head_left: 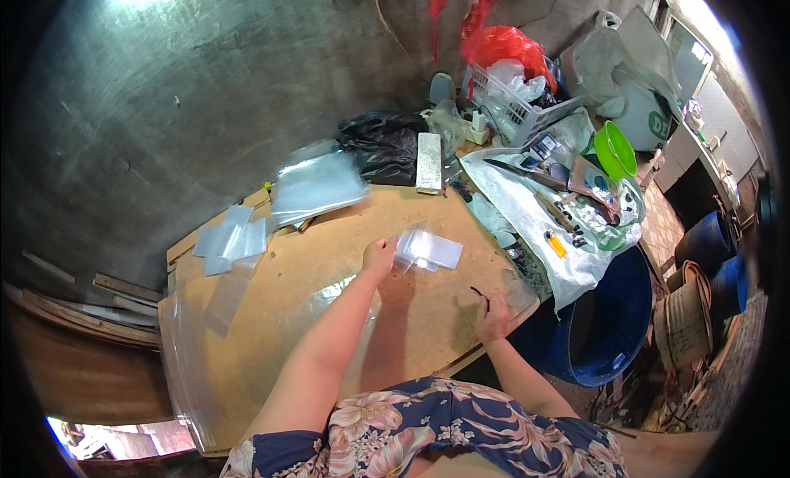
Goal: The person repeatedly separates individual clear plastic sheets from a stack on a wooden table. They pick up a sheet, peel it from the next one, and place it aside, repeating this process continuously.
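Note:
My left hand (379, 256) is at the middle of the wooden board (296, 293). Its fingers pinch the left edge of several small clear plastic sheets (429, 249), which fan out to the right and look slightly blurred. Lower right, close to the board's edge, my right hand (494, 317) is closed around a thin dark implement (475, 290). Only its curved tip shows; the rest is hidden in the fist. More small clear plastic pieces (231, 240) lie loosely overlapped at the left, with a single strip (228, 302) below them.
A stack of larger plastic sheets (318, 188) lies at the back, beside a black plastic bag (382, 147) and a whitish block (429, 163). To the right, a white sack (524, 194) bears a knife (524, 174) and a yellow lighter (555, 244). A blue barrel (608, 330) stands below.

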Tool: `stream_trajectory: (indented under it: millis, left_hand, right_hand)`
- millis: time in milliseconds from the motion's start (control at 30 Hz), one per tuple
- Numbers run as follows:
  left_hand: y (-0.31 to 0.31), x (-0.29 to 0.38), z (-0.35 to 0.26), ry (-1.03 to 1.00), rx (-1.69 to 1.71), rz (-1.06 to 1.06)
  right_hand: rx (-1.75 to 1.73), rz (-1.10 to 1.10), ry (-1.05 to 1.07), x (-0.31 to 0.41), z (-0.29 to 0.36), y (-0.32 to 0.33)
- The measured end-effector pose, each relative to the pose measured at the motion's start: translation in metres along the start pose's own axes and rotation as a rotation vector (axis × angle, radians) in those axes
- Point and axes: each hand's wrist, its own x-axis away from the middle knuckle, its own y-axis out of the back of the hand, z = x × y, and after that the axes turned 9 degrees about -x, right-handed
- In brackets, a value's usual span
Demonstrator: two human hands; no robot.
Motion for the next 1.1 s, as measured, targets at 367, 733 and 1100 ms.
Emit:
stream_trajectory:
  millis: [367,733,1100]
  left_hand:
    - [0.063,0.047,0.052,0.127,-0.376,-0.230]
    - [0.119,0.116,0.142,0.358,0.276,-0.192]
    - [0.186,0.202,0.191,0.212,-0.333,-0.571]
  right_hand:
    - [0.029,-0.018,-0.005,0.004,-0.012,-0.008]
    - [-0.085,-0.092,-0.268,-0.003,0.027,-0.019]
    - [-1.024,0.591,-0.666,0.056,0.243,-0.149]
